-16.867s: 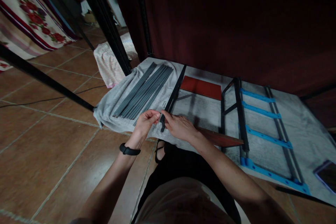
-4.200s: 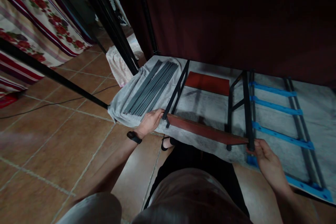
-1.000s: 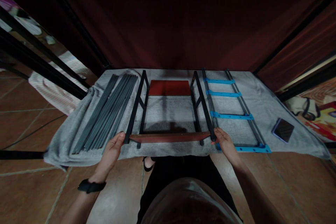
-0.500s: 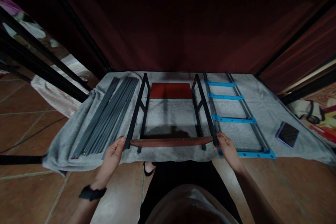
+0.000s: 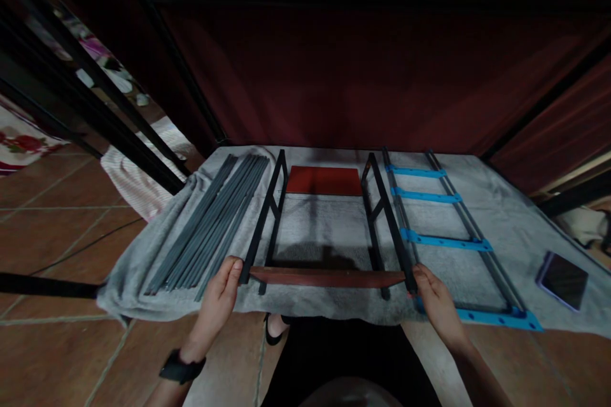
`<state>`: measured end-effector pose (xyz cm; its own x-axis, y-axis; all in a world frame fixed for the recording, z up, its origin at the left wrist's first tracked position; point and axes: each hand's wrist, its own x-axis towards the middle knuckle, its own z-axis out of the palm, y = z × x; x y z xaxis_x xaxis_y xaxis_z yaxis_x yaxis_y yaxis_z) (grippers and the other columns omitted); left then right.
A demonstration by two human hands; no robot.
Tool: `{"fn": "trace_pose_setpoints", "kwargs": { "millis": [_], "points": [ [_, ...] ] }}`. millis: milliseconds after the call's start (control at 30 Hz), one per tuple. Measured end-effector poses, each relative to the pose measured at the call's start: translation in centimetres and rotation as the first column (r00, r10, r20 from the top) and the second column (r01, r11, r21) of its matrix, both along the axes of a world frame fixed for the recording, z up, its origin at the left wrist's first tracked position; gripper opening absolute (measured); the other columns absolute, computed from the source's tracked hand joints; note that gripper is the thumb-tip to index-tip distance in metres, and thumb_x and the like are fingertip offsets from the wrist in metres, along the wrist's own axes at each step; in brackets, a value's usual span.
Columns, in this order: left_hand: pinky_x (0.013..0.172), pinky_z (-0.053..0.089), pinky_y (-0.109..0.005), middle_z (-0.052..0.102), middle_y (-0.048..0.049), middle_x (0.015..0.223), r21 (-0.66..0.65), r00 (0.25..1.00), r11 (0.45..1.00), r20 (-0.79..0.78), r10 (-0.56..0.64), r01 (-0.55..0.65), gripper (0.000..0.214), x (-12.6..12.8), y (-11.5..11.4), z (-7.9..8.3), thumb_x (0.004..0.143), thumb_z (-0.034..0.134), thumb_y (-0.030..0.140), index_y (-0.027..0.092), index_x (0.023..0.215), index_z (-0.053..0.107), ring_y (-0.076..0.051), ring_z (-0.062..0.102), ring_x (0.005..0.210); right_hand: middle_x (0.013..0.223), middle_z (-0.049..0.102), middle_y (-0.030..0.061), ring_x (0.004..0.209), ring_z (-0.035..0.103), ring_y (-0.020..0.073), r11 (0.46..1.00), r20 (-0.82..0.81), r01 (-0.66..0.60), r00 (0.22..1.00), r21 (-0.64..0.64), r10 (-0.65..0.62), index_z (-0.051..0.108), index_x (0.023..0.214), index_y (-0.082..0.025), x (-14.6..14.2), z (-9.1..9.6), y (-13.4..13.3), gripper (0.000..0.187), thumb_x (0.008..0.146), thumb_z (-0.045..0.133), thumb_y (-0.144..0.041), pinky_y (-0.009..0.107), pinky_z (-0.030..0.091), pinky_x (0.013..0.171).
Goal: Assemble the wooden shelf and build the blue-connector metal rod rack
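A small shelf frame [image 5: 329, 278] with two black metal side rails and red-brown boards lies on a grey cloth [image 5: 334, 229]. My left hand [image 5: 217, 302] grips the near end of the left black rail [image 5: 262, 229]. My right hand [image 5: 436, 305] grips the near end of the right black rail [image 5: 389, 226]. The near red-brown board spans between both hands. A second red board [image 5: 324, 180] sits at the far end of the frame. A black band is on my left wrist.
A bundle of several grey rods [image 5: 210, 222] lies on the cloth to the left. A ladder-like frame with blue rungs [image 5: 443, 241] lies to the right, and a phone [image 5: 563, 280] beyond it. Black poles [image 5: 95, 108] slant at left. Dark red fabric [image 5: 334, 76] hangs behind.
Both hands stay on the frame's near corners. The view has tilted up a little, so the frame and hands sit lower in the picture. Earlier, both hands worked at the left rail's end.
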<state>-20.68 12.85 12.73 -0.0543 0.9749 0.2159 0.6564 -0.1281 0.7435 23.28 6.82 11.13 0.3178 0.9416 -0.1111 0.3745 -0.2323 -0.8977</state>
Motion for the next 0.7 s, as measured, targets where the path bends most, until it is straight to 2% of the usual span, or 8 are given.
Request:
{"fn": "trace_pose_setpoints", "kwargs": {
  "millis": [133,300,433,533,600,700],
  "points": [
    [0.069,0.047,-0.028,0.061,-0.0008,0.079,0.046,0.965,0.987,-0.224,-0.138,0.152,0.028,-1.3,0.3,0.5,0.1,0.037,0.04,0.022,0.092,0.056,-0.018,0.061,0.073,0.088,0.066,0.0067,0.085,0.062,0.0238,1.0,0.144,-0.027,0.989,0.006,0.026,0.061,0.089,-0.022,0.5,-0.3,0.0,0.043,0.093,0.039,-0.059,0.033,0.051,0.078],
    [0.08,0.047,-0.033,0.067,-0.0054,0.092,0.108,0.794,0.922,-0.551,-0.257,0.373,0.027,-2.9,1.5,2.1,0.101,0.037,0.035,0.02,0.101,0.059,-0.021,0.064,0.086,0.104,0.07,0.0097,0.1,0.064,0.027,0.999,0.265,-0.023,0.964,-0.029,0.03,0.064,0.099,-0.021,0.8,0.0,0.3,0.048,0.094,0.036,-0.06,0.035,0.049,0.087],
    [0.078,0.045,-0.034,0.066,-0.006,0.087,0.091,0.633,0.886,-0.732,-0.25,0.455,0.029,-2.6,2.8,3.8,0.101,0.04,0.038,0.019,0.093,0.061,-0.021,0.061,0.081,0.115,0.069,0.0107,0.114,0.061,0.0292,0.999,0.278,-0.032,0.96,-0.04,0.042,0.064,0.106,-0.021,1.1,-0.1,0.6,0.051,0.092,0.038,-0.062,0.038,0.046,0.1],
    [0.077,0.044,-0.035,0.065,-0.0061,0.083,0.069,0.522,0.876,-0.824,-0.219,0.478,0.03,-1.7,3.9,4.9,0.102,0.039,0.034,0.018,0.089,0.06,-0.02,0.06,0.079,0.124,0.066,0.0129,0.124,0.055,0.0325,0.998,0.274,-0.003,0.962,-0.055,0.018,0.064,0.112,-0.019,1.8,-0.8,1.0,0.057,0.088,0.041,-0.065,0.044,0.037,0.112],
    [0.078,0.043,-0.035,0.064,-0.006,0.084,0.067,0.482,0.869,-0.852,-0.205,0.49,0.029,-1.3,4.6,5.4,0.102,0.039,0.032,0.018,0.09,0.06,-0.02,0.059,0.079,0.128,0.064,0.0147,0.128,0.052,0.0343,0.996,0.254,0.009,0.967,-0.088,0.014,0.064,0.113,-0.017,2.3,-1.4,1.3,0.06,0.086,0.043,-0.067,0.048,0.033,0.115],
    [0.077,0.042,-0.034,0.063,-0.0053,0.084,0.072,0.462,0.858,-0.864,-0.201,0.509,0.028,-1.0,5.3,5.5,0.102,0.039,0.031,0.018,0.089,0.059,-0.019,0.059,0.079,0.133,0.061,0.0166,0.131,0.05,0.0356,0.991,0.221,0.0,0.975,-0.135,0.03,0.063,0.115,-0.015,3.0,-2.1,1.5,0.065,0.082,0.046,-0.068,0.05,0.029,0.118]
  ]
}}
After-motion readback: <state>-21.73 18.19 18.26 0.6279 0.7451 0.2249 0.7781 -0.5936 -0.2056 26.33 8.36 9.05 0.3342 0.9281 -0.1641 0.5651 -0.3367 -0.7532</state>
